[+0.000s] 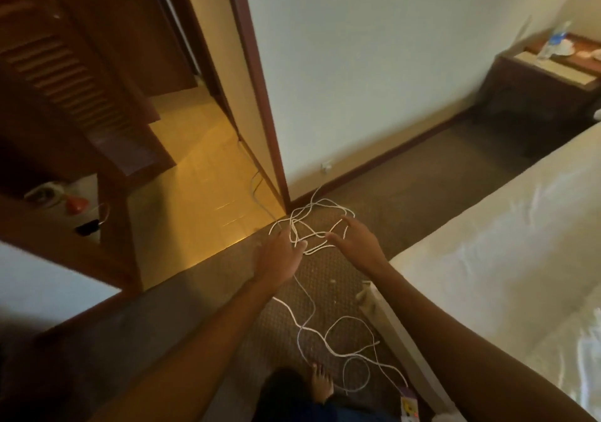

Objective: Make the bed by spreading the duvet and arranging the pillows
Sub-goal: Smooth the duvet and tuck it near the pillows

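The bed (507,242) with its white sheet fills the right side of the head view; its near corner sits by my right forearm. No duvet or pillow shows. My left hand (276,255) and my right hand (354,242) reach forward over the carpet, left of the bed, fingers spread and holding nothing. Both hover above a tangle of white cable (309,226) on the floor.
More white cable (341,347) loops across the brown carpet to a power strip (408,405) near my bare foot (322,382). A doorway to a tiled hall (201,194) opens ahead on the left. A dark bedside table (536,89) with a water bottle stands far right.
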Demonstrator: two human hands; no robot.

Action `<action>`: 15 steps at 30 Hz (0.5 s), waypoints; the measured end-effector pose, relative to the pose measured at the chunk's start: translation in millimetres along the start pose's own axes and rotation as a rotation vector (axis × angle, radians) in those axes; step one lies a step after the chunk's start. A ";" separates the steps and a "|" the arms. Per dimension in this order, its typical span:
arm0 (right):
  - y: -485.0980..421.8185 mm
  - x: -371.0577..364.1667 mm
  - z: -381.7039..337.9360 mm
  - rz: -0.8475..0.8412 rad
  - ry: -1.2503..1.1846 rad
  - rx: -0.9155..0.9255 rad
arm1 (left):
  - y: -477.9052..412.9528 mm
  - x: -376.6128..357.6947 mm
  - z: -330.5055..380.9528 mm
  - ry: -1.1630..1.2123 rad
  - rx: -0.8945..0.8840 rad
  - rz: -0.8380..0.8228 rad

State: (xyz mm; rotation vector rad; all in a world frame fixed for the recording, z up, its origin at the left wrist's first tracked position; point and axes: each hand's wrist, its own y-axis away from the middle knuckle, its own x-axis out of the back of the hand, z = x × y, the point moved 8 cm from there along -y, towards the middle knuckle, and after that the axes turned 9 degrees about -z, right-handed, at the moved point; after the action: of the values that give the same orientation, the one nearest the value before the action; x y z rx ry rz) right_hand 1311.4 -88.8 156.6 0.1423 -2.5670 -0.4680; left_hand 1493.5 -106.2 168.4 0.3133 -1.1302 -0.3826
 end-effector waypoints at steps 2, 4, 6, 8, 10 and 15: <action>-32.4 31.7 1.8 0.046 -0.015 -0.015 | -45.2 12.6 28.8 -0.010 -0.047 -0.007; -66.6 64.1 9.1 0.087 -0.035 -0.064 | -90.7 20.8 59.5 -0.043 -0.089 -0.030; -98.6 93.0 19.5 0.125 -0.046 -0.101 | -134.7 24.7 91.3 -0.090 -0.148 -0.042; -135.8 122.8 33.4 0.162 -0.064 -0.132 | -183.5 26.0 122.4 -0.129 -0.196 -0.054; -173.4 157.0 41.8 0.206 -0.101 -0.160 | -236.4 30.7 156.0 -0.148 -0.234 -0.083; -261.2 265.1 67.9 0.394 -0.174 -0.258 | -371.2 39.3 269.9 -0.277 -0.386 -0.155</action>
State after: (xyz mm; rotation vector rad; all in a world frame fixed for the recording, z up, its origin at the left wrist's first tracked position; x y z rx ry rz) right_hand 1051.6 -362.9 135.7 -0.5058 -2.5816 -0.6729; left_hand 1209.8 -468.5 147.3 0.0055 -1.2759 -0.7870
